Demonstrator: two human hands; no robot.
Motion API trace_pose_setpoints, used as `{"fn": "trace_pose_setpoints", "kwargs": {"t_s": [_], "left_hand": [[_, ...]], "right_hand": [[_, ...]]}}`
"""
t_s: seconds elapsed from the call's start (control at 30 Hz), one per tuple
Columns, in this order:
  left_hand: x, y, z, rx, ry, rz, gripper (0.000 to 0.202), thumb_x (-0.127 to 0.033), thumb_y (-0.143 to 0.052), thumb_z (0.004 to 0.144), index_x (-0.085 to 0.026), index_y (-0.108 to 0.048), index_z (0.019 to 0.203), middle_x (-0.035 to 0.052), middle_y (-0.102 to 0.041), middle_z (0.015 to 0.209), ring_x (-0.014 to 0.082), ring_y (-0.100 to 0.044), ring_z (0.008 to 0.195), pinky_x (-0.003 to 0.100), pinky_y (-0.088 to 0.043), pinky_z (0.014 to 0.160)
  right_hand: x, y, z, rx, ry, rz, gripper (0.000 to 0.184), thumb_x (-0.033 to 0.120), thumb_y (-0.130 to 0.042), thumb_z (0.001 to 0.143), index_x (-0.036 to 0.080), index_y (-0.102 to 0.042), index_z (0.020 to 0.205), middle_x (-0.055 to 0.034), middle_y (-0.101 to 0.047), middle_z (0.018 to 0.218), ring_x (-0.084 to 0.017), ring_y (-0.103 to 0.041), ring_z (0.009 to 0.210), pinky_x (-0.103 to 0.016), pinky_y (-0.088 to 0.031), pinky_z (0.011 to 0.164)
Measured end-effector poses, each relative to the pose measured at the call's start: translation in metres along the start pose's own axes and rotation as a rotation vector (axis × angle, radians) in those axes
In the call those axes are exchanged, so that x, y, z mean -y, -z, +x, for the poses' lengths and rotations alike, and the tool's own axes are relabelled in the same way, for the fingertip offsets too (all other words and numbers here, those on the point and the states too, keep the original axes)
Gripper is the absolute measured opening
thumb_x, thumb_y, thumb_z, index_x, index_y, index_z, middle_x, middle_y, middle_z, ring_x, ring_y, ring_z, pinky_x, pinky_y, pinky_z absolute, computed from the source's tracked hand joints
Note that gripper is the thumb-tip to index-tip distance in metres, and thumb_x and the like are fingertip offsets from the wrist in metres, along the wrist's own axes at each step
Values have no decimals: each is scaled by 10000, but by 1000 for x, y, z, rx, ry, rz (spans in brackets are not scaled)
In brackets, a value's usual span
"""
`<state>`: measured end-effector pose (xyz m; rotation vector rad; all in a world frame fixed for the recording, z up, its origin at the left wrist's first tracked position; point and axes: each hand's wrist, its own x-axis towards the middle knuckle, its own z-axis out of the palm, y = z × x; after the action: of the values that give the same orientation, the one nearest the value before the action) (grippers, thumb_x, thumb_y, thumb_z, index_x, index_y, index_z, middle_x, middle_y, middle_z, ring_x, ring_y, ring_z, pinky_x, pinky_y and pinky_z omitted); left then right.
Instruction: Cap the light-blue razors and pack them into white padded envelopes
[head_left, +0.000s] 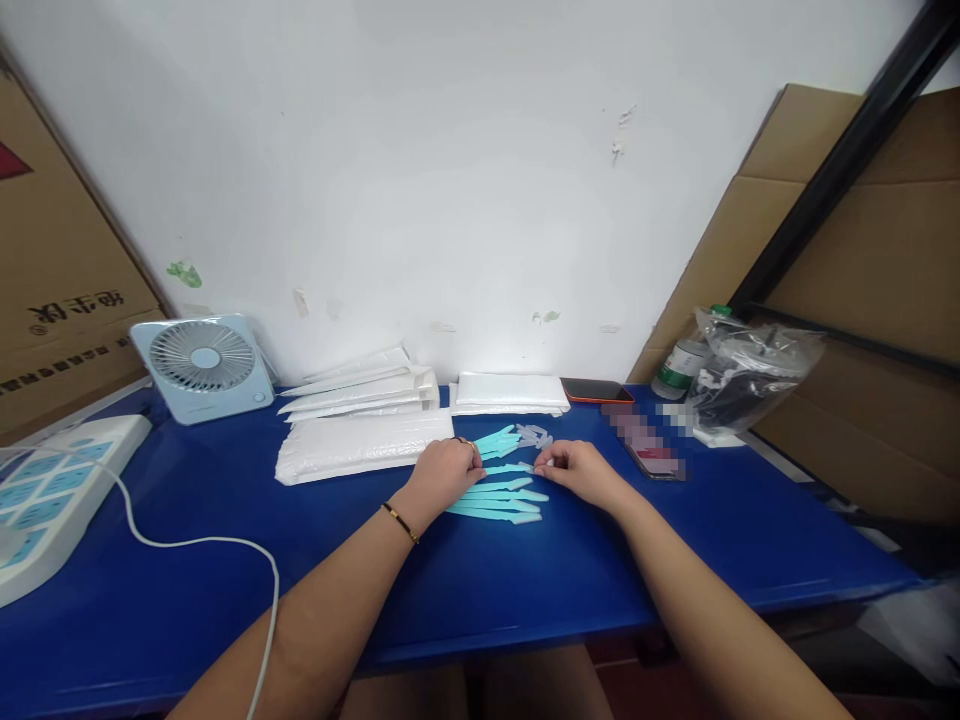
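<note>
We see a row of teal plastic tools (501,497) lying side by side on the blue surface (525,580), tips pointing right, probably so each can be taken in turn. Our left hand (442,470) is curled over their handle ends, seemingly to steady them; our right hand (577,470) pinches the tip of one, though what sits between the fingertips is too small to tell. Clear caps (535,435) lie just behind, white padded mailers (360,445) to the left, then a small fan (204,365), a plastic bag (750,370) and a white wall (450,180)
</note>
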<state>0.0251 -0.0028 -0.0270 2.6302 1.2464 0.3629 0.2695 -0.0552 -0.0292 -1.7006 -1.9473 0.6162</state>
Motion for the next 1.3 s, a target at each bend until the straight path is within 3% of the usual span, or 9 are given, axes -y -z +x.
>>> {"fn": "trace_pose_setpoints", "kwargs": {"t_s": [0.37,0.5,0.57,0.67,0.77,0.9,1.1,1.2,1.3], "left_hand": [[-6,-2,0,76,-49,-116,120,-270,-559,804,-198,-644,757,13,-648,794,161,-596,744,249,-425,646],[0,3,-1,-51,-40,-126,175,-327,-553,823,-205,-627,926,31,-616,959,177,-583,875,259,-446,720],[5,6,0,-120,-28,-74,219,-314,-545,834,-208,-610,1015,45,-596,1046,193,-558,966,278,-437,798],[12,6,3,-114,-1,23,212,-288,-526,844,-221,-620,1023,49,-613,1052,215,-535,1017,304,-418,836],[15,4,6,-88,31,59,184,-298,-525,843,-218,-631,971,46,-648,985,218,-545,993,300,-416,811],[15,2,7,-91,25,71,173,-287,-506,851,-208,-644,919,43,-660,938,206,-568,927,297,-419,782],[14,8,6,-130,8,34,209,-264,-430,888,-191,-626,875,47,-660,869,188,-590,842,297,-416,760],[16,12,4,-171,45,-68,219,-263,-388,898,-192,-595,878,43,-648,865,172,-591,794,279,-420,694],[20,15,2,-189,86,-192,213,-277,-376,899,-201,-575,897,31,-645,868,163,-590,779,265,-420,651]], "right_hand": [[2,-7,-1,20,221,6,146,247,-569,795,230,-706,843,-30,-682,862,-156,-601,701,-258,-447,642],[-10,18,4,-144,141,-83,217,211,-520,802,222,-686,941,-43,-678,914,-173,-602,751,-281,-457,686],[-16,31,11,-187,122,-188,210,166,-535,765,212,-684,905,-45,-664,905,-171,-594,739,-280,-447,685],[-19,39,25,-80,152,-286,211,110,-572,698,208,-690,844,-41,-647,875,-166,-590,723,-261,-430,669],[-17,33,37,21,191,-311,222,85,-572,681,204,-690,826,-39,-646,833,-165,-589,717,-244,-418,655],[-12,27,40,49,177,-356,167,84,-552,694,195,-668,739,-37,-651,753,-169,-575,684,-242,-391,625],[8,34,37,-8,172,-83,169,252,-483,824,202,-629,894,-11,-629,734,-142,-529,637,-237,-379,586],[13,29,38,-77,180,61,238,302,-471,835,196,-649,953,-28,-628,802,-138,-524,652,-250,-396,601],[14,20,36,-114,169,247,288,367,-510,821,178,-639,995,-24,-604,736,-135,-519,625,-259,-409,594]]}}
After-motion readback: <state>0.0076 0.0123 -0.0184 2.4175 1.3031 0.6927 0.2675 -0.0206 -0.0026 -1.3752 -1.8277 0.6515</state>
